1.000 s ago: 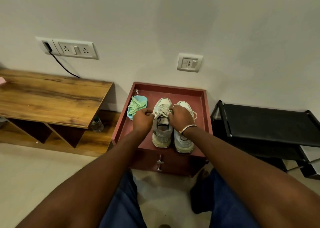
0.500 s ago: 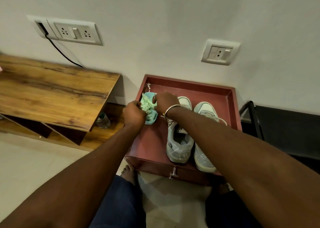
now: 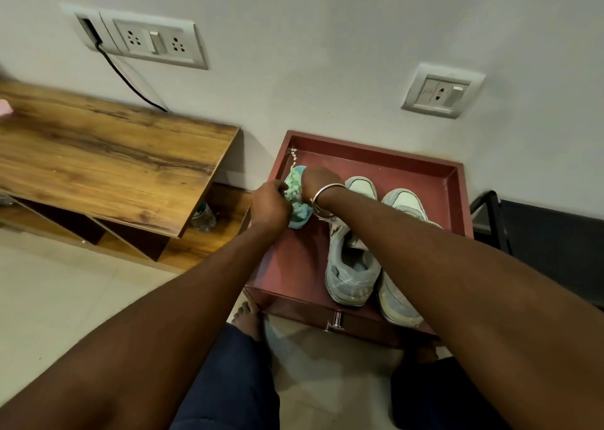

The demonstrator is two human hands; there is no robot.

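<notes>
Both hands meet over the back left part of the red cabinet (image 3: pixel 457 184). There a bundle of green laces (image 3: pixel 294 189) lies heaped in a small blue dish (image 3: pixel 299 219) on the cabinet top, just inside its left rim. The left hand (image 3: pixel 269 202) has its grip curled tight against the near side of the laces, pinching them. The right hand (image 3: pixel 318 181), a metal bangle (image 3: pixel 322 201) at its wrist, arches over the bundle. Its fingers are tucked out of sight, so I cannot tell how its grip stands. A pair of pale shoes (image 3: pixel 353 266) sits side by side across the middle of the cabinet, toes toward its back rim, just right of the dish.
</notes>
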